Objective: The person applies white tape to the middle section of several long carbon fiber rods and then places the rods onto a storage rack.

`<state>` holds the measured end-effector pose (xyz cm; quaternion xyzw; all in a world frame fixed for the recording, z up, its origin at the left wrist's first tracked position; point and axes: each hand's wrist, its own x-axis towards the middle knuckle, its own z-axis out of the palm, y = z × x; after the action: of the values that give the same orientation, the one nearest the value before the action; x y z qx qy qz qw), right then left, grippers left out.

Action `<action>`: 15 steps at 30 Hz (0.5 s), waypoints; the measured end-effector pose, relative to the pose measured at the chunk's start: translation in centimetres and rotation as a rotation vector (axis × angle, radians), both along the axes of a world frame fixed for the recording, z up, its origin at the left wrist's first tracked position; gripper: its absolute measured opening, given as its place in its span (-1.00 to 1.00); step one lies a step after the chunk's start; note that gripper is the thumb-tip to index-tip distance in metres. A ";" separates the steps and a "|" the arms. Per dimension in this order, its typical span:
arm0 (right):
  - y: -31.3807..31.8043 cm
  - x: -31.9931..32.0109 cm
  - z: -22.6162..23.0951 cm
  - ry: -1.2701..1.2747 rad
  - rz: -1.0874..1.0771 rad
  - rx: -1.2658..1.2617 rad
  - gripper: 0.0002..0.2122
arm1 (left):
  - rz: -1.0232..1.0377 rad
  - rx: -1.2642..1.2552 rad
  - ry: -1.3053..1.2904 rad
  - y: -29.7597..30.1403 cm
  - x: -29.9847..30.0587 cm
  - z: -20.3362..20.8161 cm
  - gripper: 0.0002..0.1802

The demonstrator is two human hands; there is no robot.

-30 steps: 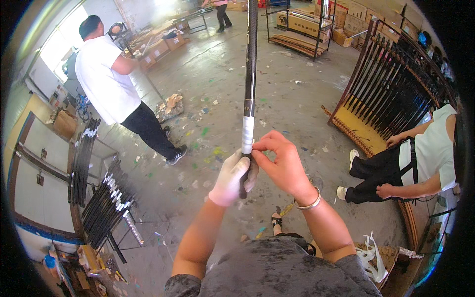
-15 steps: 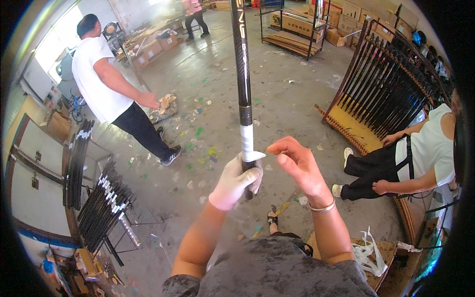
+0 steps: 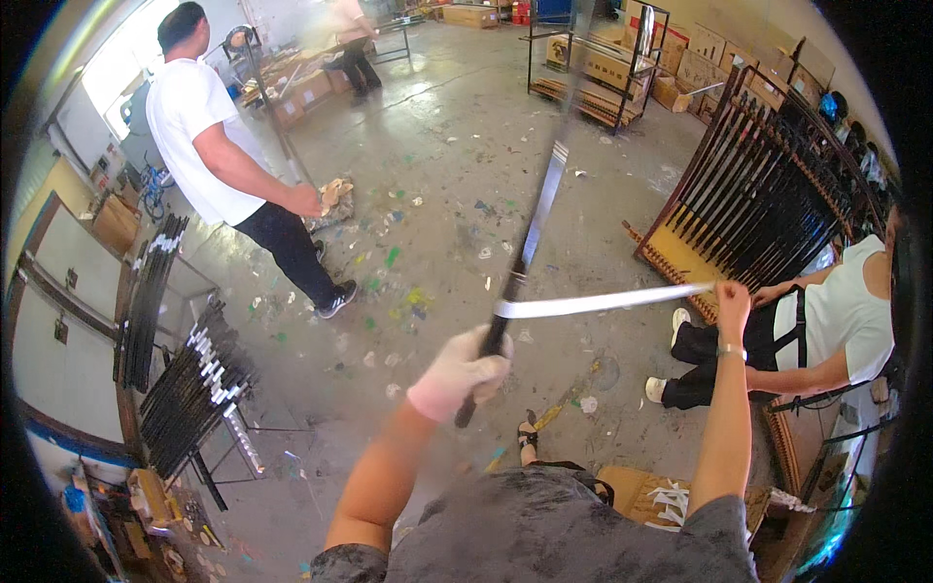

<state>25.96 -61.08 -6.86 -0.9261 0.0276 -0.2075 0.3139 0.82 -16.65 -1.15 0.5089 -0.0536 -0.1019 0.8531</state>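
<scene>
In the middle of the head view, a long glossy black rod (image 3: 514,284) slants up and away to the right, its far end blurred. My left hand (image 3: 461,373), in a pale glove, is closed around the rod near its lower end. From the rod just above that glove, a strip of white tape (image 3: 603,302) stretches out to the right, taut and nearly level. Its outer end is pinched in the fingers of my bare right hand (image 3: 733,309), which is out at arm's length.
A person in a white shirt (image 3: 209,146) stands at the left. Another person (image 3: 836,335) is close on the right, beside a rack of dark rods (image 3: 758,185). Bundles of black rods (image 3: 194,389) rest on stands at the left. An open cardboard box (image 3: 632,486) is near my right side.
My right hand has moved away to the right, pulling the tape's loose end out into a long strip. The rod now leans to the right, and my left hand still holds it.
</scene>
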 end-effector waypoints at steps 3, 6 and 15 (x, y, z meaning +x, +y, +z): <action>-0.4 -2.4 -4.7 -0.086 0.102 0.080 -0.80 | 0.134 0.047 0.064 -0.9 0.0 -1.5 -0.69; -0.9 -5.0 -5.1 0.073 0.132 0.264 -0.84 | 0.205 -0.190 -0.033 -0.6 1.3 -1.6 -0.65; -3.4 -7.4 -1.9 0.040 0.194 0.413 -0.88 | 0.348 -0.048 -0.020 -0.6 2.2 -1.8 -0.84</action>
<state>18.60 -64.52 -8.80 -0.8445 -0.0138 -0.1481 0.5145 2.99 -17.25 -2.93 0.4911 0.0244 0.0538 0.8691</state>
